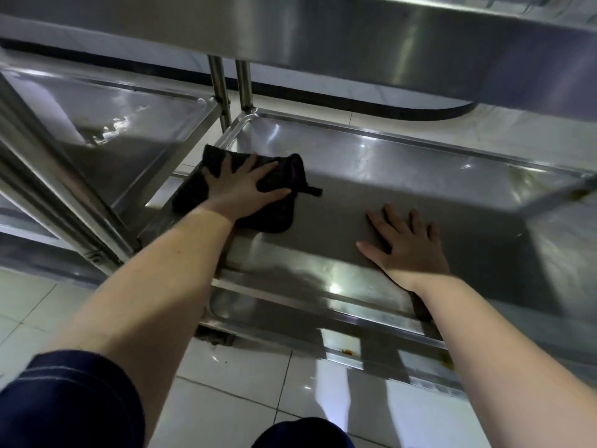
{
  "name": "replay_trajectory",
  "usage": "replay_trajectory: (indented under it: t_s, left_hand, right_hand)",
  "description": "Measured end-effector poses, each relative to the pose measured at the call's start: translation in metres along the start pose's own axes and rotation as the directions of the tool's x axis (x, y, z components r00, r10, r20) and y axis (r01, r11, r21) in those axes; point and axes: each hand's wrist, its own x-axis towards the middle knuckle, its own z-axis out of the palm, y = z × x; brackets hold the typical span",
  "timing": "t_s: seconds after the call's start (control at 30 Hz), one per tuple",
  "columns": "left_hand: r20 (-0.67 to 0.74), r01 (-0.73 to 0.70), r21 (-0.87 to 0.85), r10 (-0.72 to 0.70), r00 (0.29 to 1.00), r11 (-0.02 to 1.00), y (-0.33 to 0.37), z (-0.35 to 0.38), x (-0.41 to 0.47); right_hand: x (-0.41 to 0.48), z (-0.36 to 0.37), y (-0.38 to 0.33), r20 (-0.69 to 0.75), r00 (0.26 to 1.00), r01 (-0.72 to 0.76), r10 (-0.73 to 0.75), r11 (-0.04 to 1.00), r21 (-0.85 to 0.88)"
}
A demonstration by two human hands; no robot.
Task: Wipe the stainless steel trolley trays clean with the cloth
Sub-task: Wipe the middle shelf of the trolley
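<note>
Stainless steel, shallow and rectangular, the trolley tray (403, 163) fills the middle of the frame under a higher steel shelf (420, 33) along the top. A black folded cloth (292, 171) lies at the tray's left end, overlapping its rim. The left hand (239, 185) presses flat on the cloth, fingers spread wide. The right hand (407, 244) rests flat on the bare tray, right of centre, fingers spread, holding nothing. A second steel tray (129, 124) sits at upper left; white floor tiles (258, 383) show below
</note>
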Motion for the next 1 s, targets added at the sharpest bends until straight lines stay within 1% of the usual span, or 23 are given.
replay_trajectory:
  t_s: [0.07,0.1,0.17,0.2,0.3,0.37,0.43,0.47,0.57,0.6,0.67,0.73,0.77,0.83,0.9,1.0]
  left_hand:
    - [-0.007,0.036,0.035,-0.035,0.999,0.999,-0.022,-0.001,-0.008]
    - [-0.002,0.05,0.045,-0.05,0.999,0.998,-0.02,-0.001,-0.01]
    - [0.018,0.069,0.024,-0.069,0.997,0.997,0.007,0.001,-0.015]
    - [0.028,0.05,0.026,-0.051,0.998,0.998,0.029,0.005,-0.018]
    - [0.054,-0.089,0.047,0.087,0.995,0.995,0.093,0.017,-0.031]
    - [0.085,-0.126,0.035,0.122,0.989,0.991,0.106,0.017,-0.036]
    - [0.088,-0.117,0.043,0.113,0.99,0.992,0.086,0.012,-0.039]
    - [0.083,-0.092,0.054,0.087,0.993,0.994,0.068,0.01,-0.043]
    - [0.062,0.047,0.054,-0.05,0.997,0.997,0.009,0.001,-0.059]
    - [0.07,0.073,0.057,-0.077,0.995,0.996,-0.005,-0.001,-0.066]
    - [0.092,0.097,0.073,-0.103,0.99,0.993,-0.012,-0.004,-0.076]
    - [0.108,0.105,0.061,-0.111,0.988,0.993,0.01,-0.004,-0.079]
    - [0.114,0.087,0.062,-0.093,0.989,0.994,0.029,-0.001,-0.08]
    - [0.107,0.002,0.069,-0.009,0.994,0.998,0.07,0.008,-0.087]
    - [0.104,-0.057,0.037,0.053,0.993,0.998,0.097,0.013,-0.094]
    - [0.104,-0.055,0.004,0.055,0.993,0.998,0.09,0.01,-0.098]
  right_hand:
    - [0.0,0.0,0.0,0.001,1.0,0.004,-0.004,1.0,-0.005]
    - [0.0,0.001,0.0,0.002,1.0,0.002,-0.002,1.0,-0.01]
    - [0.0,0.003,0.0,0.002,1.0,-0.001,0.001,1.0,-0.025]
    - [0.001,0.003,0.0,0.004,1.0,-0.003,0.003,0.999,-0.033]
    - [0.002,0.004,0.003,0.02,1.0,-0.003,0.004,0.999,-0.035]
    - [0.002,0.003,0.005,0.034,0.999,-0.001,0.001,1.0,-0.016]
    - [0.002,0.002,0.006,0.036,0.999,0.003,-0.003,1.0,0.005]
    - [0.001,0.001,0.006,0.034,0.999,0.005,-0.005,1.0,0.016]
    - [0.001,-0.001,0.003,0.017,1.0,0.012,-0.013,1.0,0.028]
    - [0.001,-0.002,0.002,0.017,1.0,0.015,-0.015,1.0,0.025]
    - [0.0,-0.002,0.002,0.024,1.0,0.015,-0.015,1.0,0.018]
    - [0.001,-0.002,0.002,0.023,1.0,0.012,-0.013,1.0,0.01]
    - [0.001,-0.003,0.003,0.024,1.0,0.011,-0.011,1.0,0.01]
    - [0.002,-0.004,0.004,0.034,0.999,0.011,-0.011,1.0,0.016]
    - [0.002,-0.006,0.008,0.057,0.998,0.017,-0.018,1.0,0.021]
    - [-0.001,-0.014,0.02,0.116,0.99,0.079,-0.084,0.996,0.049]
